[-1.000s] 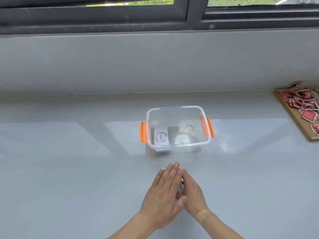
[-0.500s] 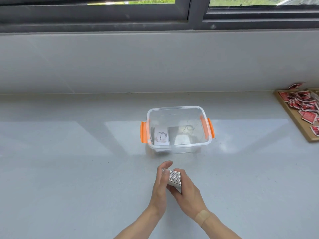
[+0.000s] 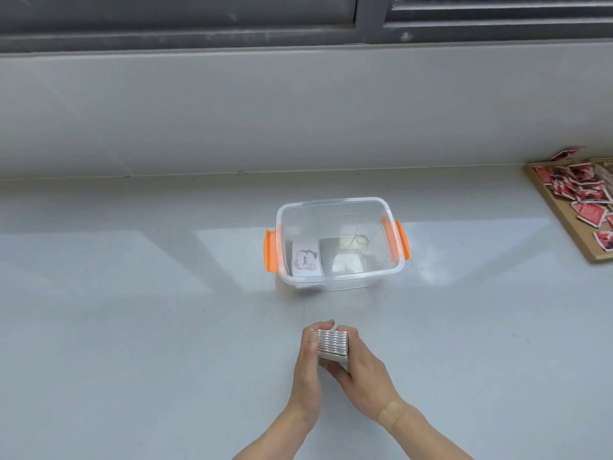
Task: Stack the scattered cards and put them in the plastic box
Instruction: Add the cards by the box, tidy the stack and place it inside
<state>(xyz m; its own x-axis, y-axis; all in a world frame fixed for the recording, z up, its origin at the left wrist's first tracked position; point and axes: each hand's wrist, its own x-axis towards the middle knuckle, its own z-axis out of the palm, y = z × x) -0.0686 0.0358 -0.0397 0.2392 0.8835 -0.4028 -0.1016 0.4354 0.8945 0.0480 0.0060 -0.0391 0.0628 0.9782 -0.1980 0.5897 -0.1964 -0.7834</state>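
Your left hand [image 3: 308, 363] and right hand [image 3: 361, 370] both closed round stack [image 3: 332, 343], squaring it just above bench [image 3: 132, 327], near side of box [image 3: 335, 242]; stacking looks done; next, carry stack forward over rim, lower beside card [image 3: 306, 261] inside

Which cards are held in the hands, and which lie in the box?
The striped stack is held between both hands; the white "love" card lies flat in the plastic box.
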